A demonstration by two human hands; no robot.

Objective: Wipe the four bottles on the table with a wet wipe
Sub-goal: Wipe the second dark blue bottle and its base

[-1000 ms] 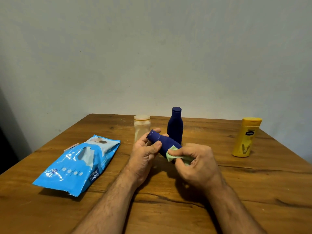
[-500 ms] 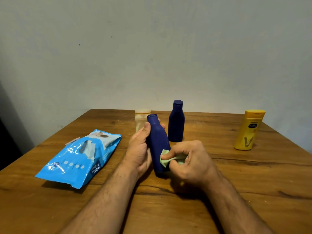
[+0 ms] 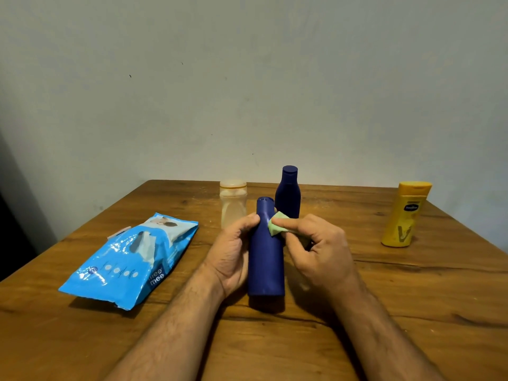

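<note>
A tall dark blue bottle stands upright near the middle of the wooden table. My left hand grips it from the left, thumb near the neck. My right hand pinches a folded pale green wet wipe and presses it against the bottle's upper right side. Behind stand a second dark blue bottle and a translucent cream bottle. A yellow bottle stands far right.
A blue pack of wet wipes lies flat on the table's left side, its flap open. A plain pale wall rises right behind the table's far edge. The dark gap beside the table is at the left.
The held blue bottle went from tilted in the air to standing upright on the table. My right hand slid the wipe from the bottle's lower part up to near its neck.
</note>
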